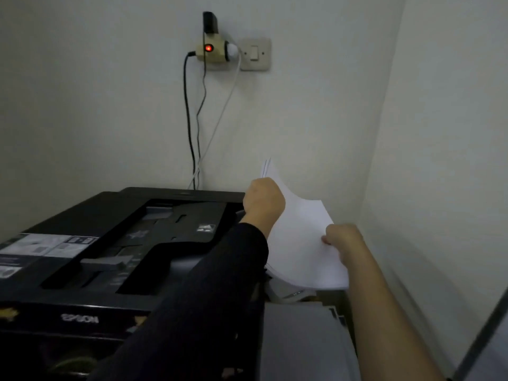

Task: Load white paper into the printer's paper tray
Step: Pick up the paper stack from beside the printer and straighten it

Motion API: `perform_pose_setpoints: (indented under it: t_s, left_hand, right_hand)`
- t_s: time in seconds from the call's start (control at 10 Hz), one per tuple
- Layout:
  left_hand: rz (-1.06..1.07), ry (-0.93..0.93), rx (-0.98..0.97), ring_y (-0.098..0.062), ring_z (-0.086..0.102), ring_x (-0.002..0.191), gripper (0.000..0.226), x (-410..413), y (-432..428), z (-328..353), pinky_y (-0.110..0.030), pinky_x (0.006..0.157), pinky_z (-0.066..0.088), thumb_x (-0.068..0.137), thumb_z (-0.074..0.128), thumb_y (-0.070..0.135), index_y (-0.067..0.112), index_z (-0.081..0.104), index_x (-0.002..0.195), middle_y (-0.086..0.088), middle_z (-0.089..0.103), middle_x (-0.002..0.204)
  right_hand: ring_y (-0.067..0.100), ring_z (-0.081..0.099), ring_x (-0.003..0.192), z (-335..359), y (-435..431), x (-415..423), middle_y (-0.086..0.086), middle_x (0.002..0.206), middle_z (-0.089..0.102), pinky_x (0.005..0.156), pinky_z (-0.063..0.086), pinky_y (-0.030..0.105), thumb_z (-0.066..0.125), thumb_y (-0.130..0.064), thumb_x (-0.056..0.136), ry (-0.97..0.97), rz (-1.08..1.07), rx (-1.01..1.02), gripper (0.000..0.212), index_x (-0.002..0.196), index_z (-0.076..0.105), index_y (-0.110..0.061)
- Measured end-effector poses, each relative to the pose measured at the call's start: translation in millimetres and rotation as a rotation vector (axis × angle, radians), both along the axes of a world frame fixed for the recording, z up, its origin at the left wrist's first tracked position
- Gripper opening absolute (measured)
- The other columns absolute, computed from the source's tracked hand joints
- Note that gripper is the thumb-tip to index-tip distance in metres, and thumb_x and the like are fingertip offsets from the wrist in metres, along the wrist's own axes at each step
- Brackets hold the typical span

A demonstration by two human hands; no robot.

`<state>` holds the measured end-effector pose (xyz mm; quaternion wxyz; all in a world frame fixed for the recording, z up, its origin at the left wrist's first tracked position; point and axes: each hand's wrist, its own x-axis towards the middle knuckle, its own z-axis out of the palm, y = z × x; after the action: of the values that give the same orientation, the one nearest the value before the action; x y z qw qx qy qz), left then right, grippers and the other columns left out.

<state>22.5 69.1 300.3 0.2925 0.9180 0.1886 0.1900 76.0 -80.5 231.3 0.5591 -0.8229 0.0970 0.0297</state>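
A black printer (115,243) fills the lower left, its top feeder tray lying open and dark. Just right of the printer, a thin stack of white paper (299,243) is held up at a tilt. My left hand (264,202), in a dark sleeve, grips the stack's far upper edge. My right hand (343,240) pinches the near right edge. The sheets curve between the two hands. Their lower end hangs over a pile of more paper (288,291) beside the printer.
A wall socket adapter (210,49) with a red light sits above the printer, with several cables (192,119) hanging down behind it. A light switch (254,53) is beside it. A wall corner stands close on the right. A grey surface (299,339) lies below the paper.
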Motion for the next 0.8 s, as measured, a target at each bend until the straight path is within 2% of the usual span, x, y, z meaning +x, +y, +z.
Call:
perform_pose_setpoints:
  t_s: [0.1, 0.2, 0.3, 0.4, 0.5, 0.6, 0.7, 0.8]
  left_hand:
    - [0.041, 0.024, 0.058, -0.032, 0.057, 0.113, 0.028, -17.7, 58.4, 8.5, -0.033, 0.088, 0.048, 0.094, 0.037, -0.001, -0.007, 0.056, 0.114, -0.021, 0.057, 0.124]
    - [0.083, 0.06, 0.074, -0.031, 0.057, 0.113, 0.025, -42.8, 115.2, 0.8, -0.032, 0.089, 0.047, 0.095, 0.035, -0.001, -0.005, 0.059, 0.102, -0.021, 0.058, 0.124]
    - [0.138, 0.043, 0.031, -0.029, 0.061, 0.095, 0.037, -63.2, 182.2, -3.6, -0.028, 0.075, 0.048, 0.096, 0.035, 0.001, 0.011, 0.039, 0.06, -0.015, 0.06, 0.106]
    - [0.189, 0.037, -0.009, -0.033, 0.062, 0.099, 0.042, -85.5, 241.8, 2.3, -0.029, 0.069, 0.042, 0.093, 0.04, 0.003, 0.014, 0.028, 0.054, -0.017, 0.064, 0.096]
    - [0.232, -0.128, -0.038, -0.037, 0.061, 0.104, 0.028, -111.1, 298.9, 4.8, -0.032, 0.071, 0.041, 0.091, 0.042, 0.002, 0.008, 0.042, 0.063, -0.024, 0.064, 0.112]
    - [0.224, -0.196, -0.046, -0.037, 0.058, 0.107, 0.023, -113.4, 349.0, 4.8, -0.035, 0.076, 0.043, 0.094, 0.042, 0.006, -0.004, 0.047, 0.114, -0.024, 0.059, 0.118]
    - [0.187, -0.326, -0.088, -0.034, 0.056, 0.109, 0.033, -119.0, 391.7, 12.2, -0.033, 0.079, 0.041, 0.096, 0.041, 0.005, -0.002, 0.037, 0.128, -0.02, 0.057, 0.125]
    - [0.158, -0.46, -0.115, -0.031, 0.056, 0.111, 0.039, -127.4, 413.2, 20.5, -0.031, 0.081, 0.038, 0.096, 0.038, 0.002, 0.002, 0.033, 0.135, -0.016, 0.057, 0.127]
  right_hand:
    - [0.038, 0.059, 0.103, 27.1, 47.8, -9.2, 0.025, 0.117, 0.06, 0.081, 0.047, 0.039, 0.059, -0.002, 0.083, -0.065, 0.039, -0.076, 0.031, 0.111, 0.056, 0.011]
    - [0.037, 0.059, 0.103, 43.3, 102.6, -21.1, 0.025, 0.117, 0.06, 0.083, 0.048, 0.038, 0.06, -0.002, 0.083, -0.087, 0.121, -0.148, 0.029, 0.109, 0.057, 0.012]
    - [0.031, 0.057, 0.098, 56.9, 166.0, -37.1, 0.024, 0.123, 0.057, 0.08, 0.045, 0.034, 0.06, -0.004, 0.086, -0.115, 0.179, -0.136, 0.035, 0.117, 0.053, 0.011]
    - [0.034, 0.055, 0.109, 66.0, 228.3, -57.7, 0.023, 0.127, 0.054, 0.09, 0.046, 0.036, 0.057, -0.002, 0.087, -0.118, 0.215, -0.107, 0.039, 0.122, 0.048, 0.012]
    - [0.035, 0.055, 0.107, 72.2, 294.6, -89.6, 0.019, 0.116, 0.057, 0.087, 0.047, 0.036, 0.054, 0.0, 0.088, -0.167, 0.162, 0.082, 0.026, 0.112, 0.053, 0.008]
    - [0.033, 0.057, 0.095, 63.5, 337.9, -92.4, 0.015, 0.101, 0.056, 0.074, 0.045, 0.031, 0.049, 0.002, 0.087, -0.238, 0.152, 0.218, 0.016, 0.102, 0.055, 0.004]
    - [0.022, 0.054, 0.069, 62.9, 378.5, -103.1, 0.013, 0.094, 0.056, 0.057, 0.04, 0.021, 0.048, 0.002, 0.086, -0.324, 0.138, 0.316, 0.012, 0.095, 0.057, 0.001]
    - [0.017, 0.053, 0.071, 67.0, 405.9, -107.1, 0.012, 0.101, 0.061, 0.05, 0.038, 0.02, 0.05, 0.0, 0.087, -0.433, 0.127, 0.363, 0.023, 0.108, 0.058, 0.001]
